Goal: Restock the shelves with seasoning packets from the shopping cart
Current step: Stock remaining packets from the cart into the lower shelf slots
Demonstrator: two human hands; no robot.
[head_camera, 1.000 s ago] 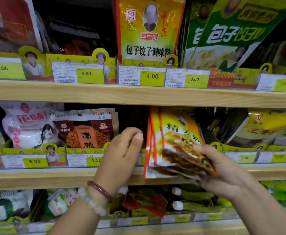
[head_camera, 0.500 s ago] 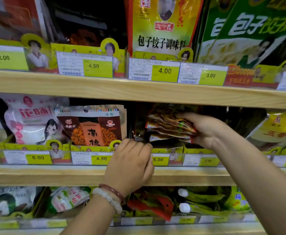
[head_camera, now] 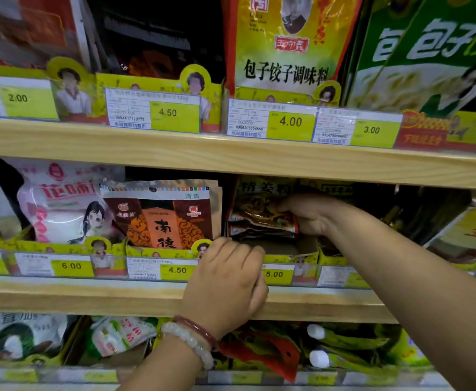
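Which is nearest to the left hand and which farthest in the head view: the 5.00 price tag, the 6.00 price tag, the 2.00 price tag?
From the left hand, gripping the middle shelf's front edge:
1. Yellow 5.00 price tag, just right of the knuckles, same shelf.
2. Yellow 6.00 price tag, same shelf, off to the left.
3. Yellow 2.00 price tag, upper shelf, far left.

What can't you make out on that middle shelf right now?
Head view only:
- Bottom of the seasoning packets: hidden behind the tray's front lip and the left hand.
- Right hand fingertips: hidden among the packets, so the grip is unclear.
- Price tag right of the 5.00 label: blurred and partly covered by the right forearm.
- Shopping cart: out of frame.
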